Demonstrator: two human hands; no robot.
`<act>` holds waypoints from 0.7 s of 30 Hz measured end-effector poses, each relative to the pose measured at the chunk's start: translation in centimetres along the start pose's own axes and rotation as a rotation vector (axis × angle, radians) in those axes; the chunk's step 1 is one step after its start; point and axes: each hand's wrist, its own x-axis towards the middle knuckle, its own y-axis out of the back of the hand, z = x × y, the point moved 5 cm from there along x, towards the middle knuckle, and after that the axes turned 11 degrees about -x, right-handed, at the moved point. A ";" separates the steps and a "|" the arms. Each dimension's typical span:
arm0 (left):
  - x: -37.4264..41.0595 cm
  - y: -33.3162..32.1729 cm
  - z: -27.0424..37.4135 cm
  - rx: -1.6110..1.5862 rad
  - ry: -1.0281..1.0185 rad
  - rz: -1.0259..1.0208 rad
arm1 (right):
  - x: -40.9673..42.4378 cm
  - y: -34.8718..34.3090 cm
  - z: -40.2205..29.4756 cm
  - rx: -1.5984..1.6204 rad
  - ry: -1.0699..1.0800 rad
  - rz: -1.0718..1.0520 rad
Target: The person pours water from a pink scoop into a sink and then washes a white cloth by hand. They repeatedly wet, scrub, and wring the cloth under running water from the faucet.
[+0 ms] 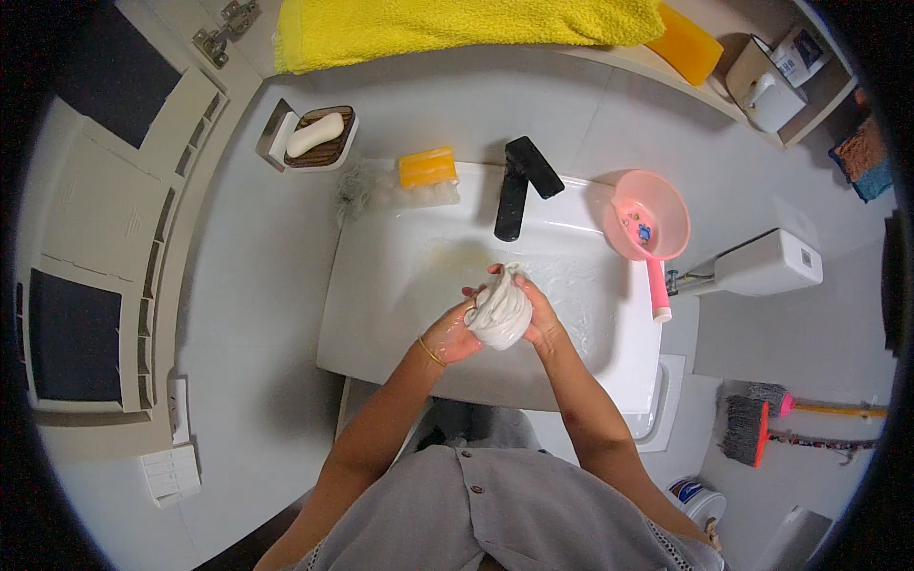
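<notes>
A wet white cloth [500, 314], bunched into a ball, is held between both hands above the basin of a white ceramic sink [421, 300]. My left hand [455, 330] grips its left side and wears a gold-coloured bracelet at the wrist. Around the cloth's right side curl the fingers of my right hand [537, 310]. Part of the fingers is hidden behind the cloth. Whitish, slightly foamy water lies in the basin below. The black faucet [513, 200] stands just beyond the hands.
On the sink's back rim are a yellow-orange soap bar [427, 168] and a grey mesh scrubber [353, 191]. A pink dipper [653, 214] rests at the right rim. A wall dish holds white soap [315, 134]. Above hangs a shelf with a yellow towel [457, 27] and a mug [767, 93].
</notes>
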 end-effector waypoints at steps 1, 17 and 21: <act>0.0 0.1 0.0 0.095 -0.043 0.091 | -0.1 0.8 -0.1 -0.057 -0.006 0.066; 1.2 -1.6 1.9 0.083 -0.503 0.268 | -1.0 -4.3 -2.6 -0.818 0.503 0.386; 0.6 -4.4 2.7 0.461 -0.706 0.417 | -0.9 -3.4 -1.5 -0.280 0.398 0.509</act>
